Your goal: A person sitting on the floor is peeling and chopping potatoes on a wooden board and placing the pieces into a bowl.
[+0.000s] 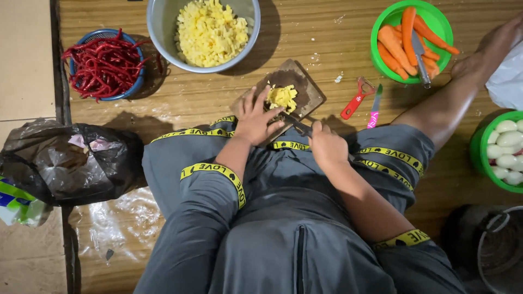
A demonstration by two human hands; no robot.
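Observation:
A dark wooden cutting board (306,87) lies on the wooden floor just past my knees. A small heap of diced yellow pieces (282,97) sits on it. My left hand (255,116) rests on the board with its fingers spread against the heap. My right hand (326,144) is closed on the handle of a knife (297,126), whose blade points left toward the heap under my left fingertips.
A metal bowl (163,27) of diced yellow pieces stands beyond the board. A blue basket of red chillies (103,64) is at the far left. A green bowl (381,27) holds carrots and a knife. A red peeler (355,99), pink knife (374,110), green bowl of peeled eggs (478,147), black bag (65,163).

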